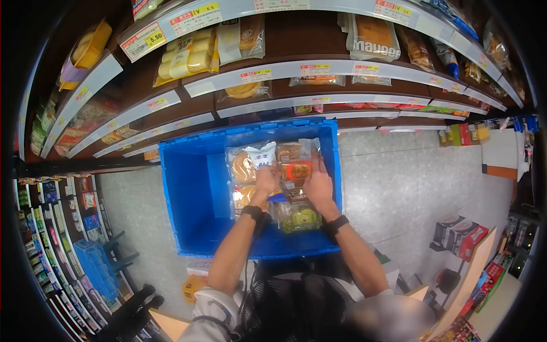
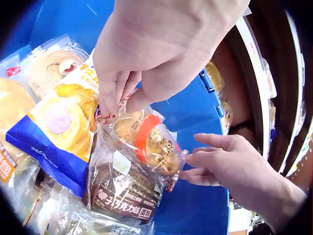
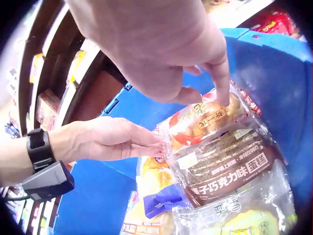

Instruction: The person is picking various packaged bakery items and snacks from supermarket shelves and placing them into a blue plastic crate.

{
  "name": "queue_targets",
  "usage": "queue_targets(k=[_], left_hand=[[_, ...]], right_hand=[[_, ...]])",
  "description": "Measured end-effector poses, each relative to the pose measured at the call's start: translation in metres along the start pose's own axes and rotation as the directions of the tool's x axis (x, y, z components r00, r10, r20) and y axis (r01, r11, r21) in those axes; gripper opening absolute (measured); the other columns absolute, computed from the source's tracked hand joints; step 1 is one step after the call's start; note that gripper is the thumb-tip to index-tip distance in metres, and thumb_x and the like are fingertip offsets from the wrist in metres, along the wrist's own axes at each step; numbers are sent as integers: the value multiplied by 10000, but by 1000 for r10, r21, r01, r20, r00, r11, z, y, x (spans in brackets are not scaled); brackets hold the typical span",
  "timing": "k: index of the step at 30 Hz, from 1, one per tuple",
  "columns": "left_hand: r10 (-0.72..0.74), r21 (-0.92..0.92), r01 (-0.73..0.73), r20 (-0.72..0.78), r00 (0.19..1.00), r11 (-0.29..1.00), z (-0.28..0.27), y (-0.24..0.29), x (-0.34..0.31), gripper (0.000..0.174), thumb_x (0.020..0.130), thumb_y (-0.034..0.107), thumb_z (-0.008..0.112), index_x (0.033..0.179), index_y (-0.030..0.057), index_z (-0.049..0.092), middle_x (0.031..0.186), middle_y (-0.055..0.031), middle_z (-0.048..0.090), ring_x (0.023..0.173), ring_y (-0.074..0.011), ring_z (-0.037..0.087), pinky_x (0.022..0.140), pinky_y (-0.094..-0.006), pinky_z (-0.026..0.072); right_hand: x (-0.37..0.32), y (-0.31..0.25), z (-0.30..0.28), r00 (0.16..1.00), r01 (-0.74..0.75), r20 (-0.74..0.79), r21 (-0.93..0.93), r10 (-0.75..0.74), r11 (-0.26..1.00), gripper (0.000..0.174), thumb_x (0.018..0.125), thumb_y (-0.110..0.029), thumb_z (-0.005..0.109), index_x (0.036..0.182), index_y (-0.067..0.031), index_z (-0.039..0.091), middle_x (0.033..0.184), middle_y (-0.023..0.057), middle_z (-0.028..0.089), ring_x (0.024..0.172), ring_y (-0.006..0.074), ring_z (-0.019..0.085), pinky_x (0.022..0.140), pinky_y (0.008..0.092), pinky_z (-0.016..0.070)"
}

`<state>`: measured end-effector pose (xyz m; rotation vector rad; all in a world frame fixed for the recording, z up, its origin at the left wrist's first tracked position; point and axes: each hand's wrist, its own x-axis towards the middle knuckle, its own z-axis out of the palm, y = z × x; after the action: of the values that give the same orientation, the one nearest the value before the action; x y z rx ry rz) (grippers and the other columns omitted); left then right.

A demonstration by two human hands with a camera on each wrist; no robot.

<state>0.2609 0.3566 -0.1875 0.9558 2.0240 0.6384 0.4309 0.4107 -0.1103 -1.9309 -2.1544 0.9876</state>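
Note:
A clear bread packet with an orange-red label [image 1: 299, 170] lies in the blue crate [image 1: 199, 182], on the right side of its contents. My left hand [image 1: 266, 183] pinches the packet's crimped end, its thumb and fingertips together in the left wrist view. At the opposite end, my right hand [image 3: 151, 49] has loosely bent fingers, with fingertips [image 3: 222, 90] on the wrapper. Right below lies a brown-labelled chocolate cake packet [image 3: 225, 169]. Beside it is a blue-and-white bread bag [image 2: 61, 122] picturing a pastry, and a clear packet with green contents [image 1: 302, 218] sits nearest me.
Shelves with price strips [image 1: 250, 74] and packaged bread [image 1: 373, 40] rise just beyond the crate. Grey floor [image 1: 387, 176] extends to the right. A blue stool-like object [image 1: 97, 268] and another person's dark legs [image 1: 131, 310] are at left.

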Motion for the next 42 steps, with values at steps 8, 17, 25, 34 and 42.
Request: queue_targets(k=[8, 17, 25, 34, 42], left_hand=[[13, 79, -13, 2, 1000, 997, -3, 7, -22, 243, 793, 89, 603, 978, -61, 652, 847, -195, 687, 804, -320, 677, 721, -386, 522], [163, 28, -162, -8, 987, 986, -29, 41, -59, 268, 803, 32, 580, 1052, -60, 621, 907, -183, 684, 860, -279, 673, 770, -349, 531], [212, -143, -189, 161, 964, 971, -38, 31, -91, 229, 843, 57, 602, 1045, -46, 630, 948, -139, 685, 863, -200, 665, 781, -290, 526], [272, -155, -246, 181, 945, 957, -31, 40, -142, 190, 863, 88, 594, 1005, -22, 655, 917, -123, 693, 831, -185, 662, 762, -296, 522], [289, -159, -273, 82, 954, 949, 13, 84, -192, 185, 878, 92, 592, 1014, -19, 651, 927, -104, 689, 856, -168, 655, 777, -286, 514]], right_hand=[[3, 13, 5, 949, 196, 260, -46, -178, 980, 521, 765, -36, 564, 1278, -28, 471, 1420, 188, 374, 1163, 386, 503, 917, 447, 481], [-27, 25, -20, 925, 379, -37, 85, -377, 921, 436, 788, -37, 583, 1219, 9, 531, 1323, 214, 476, 1047, 352, 586, 846, 392, 510], [-78, 36, -68, 991, 128, 2, 232, -132, 964, 330, 821, -73, 592, 1136, 26, 601, 1061, 227, 634, 842, 316, 658, 760, 384, 525], [-109, 76, -95, 991, 130, 3, 270, -136, 954, 282, 841, -87, 596, 1102, 16, 626, 988, 203, 672, 772, 285, 681, 691, 353, 542], [-115, 123, -136, 958, 262, 41, 281, -284, 923, 282, 846, -120, 583, 1098, -2, 630, 999, 195, 672, 808, 292, 676, 750, 376, 532]])
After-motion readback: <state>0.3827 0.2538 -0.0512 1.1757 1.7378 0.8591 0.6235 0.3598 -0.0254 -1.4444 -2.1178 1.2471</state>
